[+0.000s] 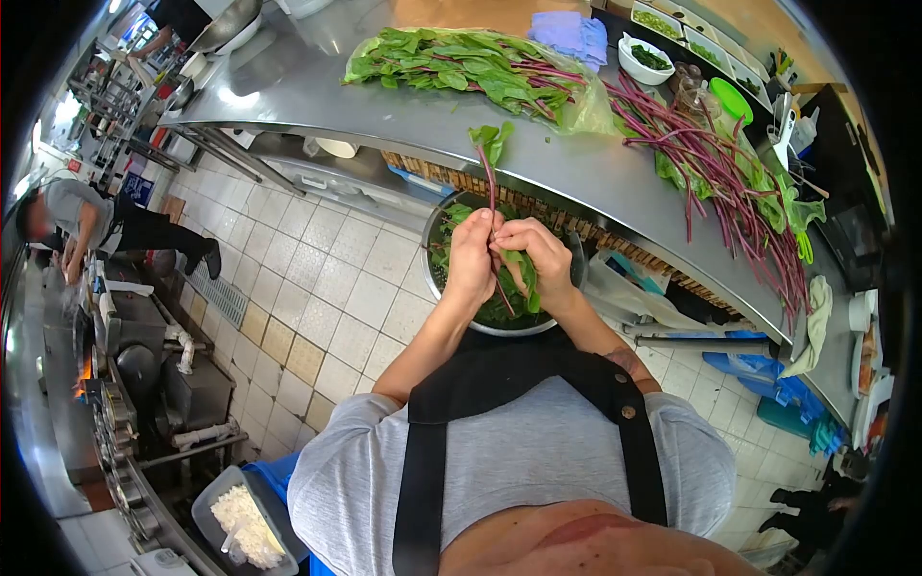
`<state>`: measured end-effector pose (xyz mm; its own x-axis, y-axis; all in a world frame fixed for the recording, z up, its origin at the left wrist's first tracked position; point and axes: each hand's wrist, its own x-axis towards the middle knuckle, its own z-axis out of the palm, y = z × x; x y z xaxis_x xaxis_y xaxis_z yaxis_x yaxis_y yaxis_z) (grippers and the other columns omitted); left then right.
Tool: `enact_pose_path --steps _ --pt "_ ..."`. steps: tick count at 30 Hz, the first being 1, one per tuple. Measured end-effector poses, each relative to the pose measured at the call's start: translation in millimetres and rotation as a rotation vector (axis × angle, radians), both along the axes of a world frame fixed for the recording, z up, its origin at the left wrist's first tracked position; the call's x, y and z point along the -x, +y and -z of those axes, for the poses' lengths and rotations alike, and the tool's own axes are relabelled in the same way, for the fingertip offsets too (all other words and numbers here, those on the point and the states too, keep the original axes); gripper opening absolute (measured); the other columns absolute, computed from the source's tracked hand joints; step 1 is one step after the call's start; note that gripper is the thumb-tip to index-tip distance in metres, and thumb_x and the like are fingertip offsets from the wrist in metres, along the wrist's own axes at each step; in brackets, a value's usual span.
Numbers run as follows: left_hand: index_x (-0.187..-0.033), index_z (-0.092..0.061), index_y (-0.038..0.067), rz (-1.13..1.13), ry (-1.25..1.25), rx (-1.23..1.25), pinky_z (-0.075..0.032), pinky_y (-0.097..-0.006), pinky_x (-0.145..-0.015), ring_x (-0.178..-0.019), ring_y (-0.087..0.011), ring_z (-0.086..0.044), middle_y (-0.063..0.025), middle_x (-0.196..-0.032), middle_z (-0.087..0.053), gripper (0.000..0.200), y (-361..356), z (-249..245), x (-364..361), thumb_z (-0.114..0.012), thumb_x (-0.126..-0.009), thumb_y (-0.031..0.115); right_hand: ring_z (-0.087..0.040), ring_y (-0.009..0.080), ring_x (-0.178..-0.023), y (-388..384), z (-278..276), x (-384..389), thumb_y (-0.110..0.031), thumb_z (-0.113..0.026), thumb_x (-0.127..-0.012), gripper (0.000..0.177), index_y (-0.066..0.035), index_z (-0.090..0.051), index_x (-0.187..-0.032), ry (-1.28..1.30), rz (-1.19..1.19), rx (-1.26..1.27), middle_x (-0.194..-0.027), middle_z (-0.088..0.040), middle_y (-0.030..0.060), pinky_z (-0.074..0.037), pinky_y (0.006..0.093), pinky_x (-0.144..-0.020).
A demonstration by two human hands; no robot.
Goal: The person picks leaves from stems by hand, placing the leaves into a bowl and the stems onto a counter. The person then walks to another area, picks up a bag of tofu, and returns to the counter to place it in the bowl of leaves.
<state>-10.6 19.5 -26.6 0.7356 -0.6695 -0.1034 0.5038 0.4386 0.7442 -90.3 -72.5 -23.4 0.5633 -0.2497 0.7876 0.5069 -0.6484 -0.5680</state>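
Note:
Above a metal bowl (574,252) of green leaves, my left hand (472,257) is closed round a purple stem (491,182) whose leafy tip points toward the counter. Touching it on the right, my right hand (534,252) is closed on a green leaf (525,278) at the stem's lower part. A pile of leafy greens (451,69) lies on a clear plastic bag on the steel counter (317,82). To its right, bare purple stems (687,144) are spread toward the counter's right end.
A white bowl of chopped greens (645,60), a blue cloth (569,36) and a green lid (731,100) stand at the counter's back. Another person (86,216) is at the stoves on the left. A tub of white food (248,523) is at lower left.

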Motion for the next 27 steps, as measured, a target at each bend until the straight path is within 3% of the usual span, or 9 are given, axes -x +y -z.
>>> enact_pose_path --steps 6,8,10,12,15,20,21,25,27 --pt "-0.077 -0.048 0.007 -0.043 0.000 0.067 -0.037 -0.0261 -0.052 -0.053 -0.0085 -0.034 0.0019 -0.065 -0.039 0.029 9 -12 -26 -0.041 -0.101 0.022 -0.063 0.0222 -0.079 17 -5 14 0.005 -0.066 -0.079 0.014 -0.001 -0.057 -0.089 0.000 -0.079 -0.096 -0.088 -0.062 0.0121 -0.050 0.0316 -0.070" --pt "-0.076 -0.048 0.006 0.024 -0.130 0.032 -0.037 -0.0261 -0.052 -0.053 -0.0084 -0.035 0.0018 -0.064 -0.039 0.030 18 -18 -26 -0.042 -0.100 0.022 -0.060 0.0145 -0.077 10 -9 8 0.005 -0.061 -0.084 0.014 -0.002 -0.055 -0.095 0.111 0.037 -0.368 -0.090 -0.062 0.0086 -0.048 0.0270 -0.068" --pt "-0.075 -0.048 0.005 0.086 -0.186 0.027 -0.038 -0.0261 -0.053 -0.053 -0.0086 -0.037 0.0009 -0.063 -0.039 0.030 23 -14 -21 -0.042 -0.100 0.022 -0.052 0.0068 -0.072 -5 -16 0 -0.002 -0.057 -0.090 0.020 -0.003 -0.054 -0.110 0.264 -0.145 -0.806 -0.093 -0.061 0.0025 -0.041 0.0204 -0.060" --pt "-0.075 -0.049 0.005 0.159 -0.228 0.030 -0.038 -0.0262 -0.052 -0.053 -0.0087 -0.037 0.0004 -0.063 -0.040 0.031 25 -6 -14 -0.042 -0.099 0.022 -0.048 0.0051 -0.073 -26 -25 -7 -0.008 -0.056 -0.093 0.025 -0.003 -0.054 -0.117 0.419 -0.392 -1.003 -0.096 -0.059 0.0030 -0.037 0.0190 -0.057" --pt "-0.074 -0.049 0.004 0.192 -0.362 -0.061 -0.038 -0.0252 -0.052 -0.052 -0.0088 -0.039 0.0001 -0.061 -0.042 0.032 26 3 -6 -0.041 -0.099 0.022 -0.050 0.0059 -0.074 -30 -27 -18 -0.008 -0.061 -0.091 0.025 -0.002 -0.057 -0.115 0.370 -0.362 -1.025 -0.093 -0.060 0.0028 -0.041 0.0203 -0.058" --pt "-0.082 -0.055 0.004 -0.015 -0.466 -0.151 -0.042 -0.0228 -0.055 -0.056 -0.0075 -0.044 0.0008 -0.063 -0.046 0.024 17 -5 1 -0.047 -0.100 0.017 -0.060 0.0120 -0.082 -11 -35 -19 -0.009 -0.067 -0.086 0.014 0.002 -0.065 -0.094 0.374 -0.080 -0.703 -0.094 -0.065 0.0037 -0.048 0.0249 -0.068" --pt "-0.084 -0.055 0.004 -0.047 -0.425 -0.097 -0.043 -0.0224 -0.055 -0.057 -0.0071 -0.045 0.0010 -0.065 -0.047 0.022 14 -4 0 -0.047 -0.100 0.017 -0.062 0.0138 -0.083 -8 -35 -18 -0.008 -0.068 -0.084 0.013 0.002 -0.065 -0.091 0.399 -0.069 -0.700 -0.094 -0.065 0.0051 -0.049 0.0254 -0.069" --pt "-0.088 -0.056 0.004 -0.113 -0.211 0.060 -0.043 -0.0213 -0.056 -0.061 -0.0063 -0.047 0.0012 -0.070 -0.050 0.017 5 -3 -7 -0.049 -0.100 0.015 -0.065 0.0273 -0.083 -7 -34 -18 -0.001 -0.071 -0.064 0.027 0.001 -0.065 -0.089 0.028 0.048 -0.074 -0.090 -0.064 0.0134 -0.051 0.0303 -0.071" --pt "-0.087 -0.055 0.005 -0.128 -0.134 0.073 -0.041 -0.0206 -0.056 -0.061 -0.0062 -0.046 0.0014 -0.071 -0.049 0.019 3 -3 -8 -0.049 -0.100 0.018 -0.065 0.0268 -0.083 -3 -29 -13 -0.001 -0.070 -0.065 0.024 0.000 -0.065 -0.088 0.021 0.041 0.018 -0.092 -0.064 0.0122 -0.051 0.0317 -0.071"
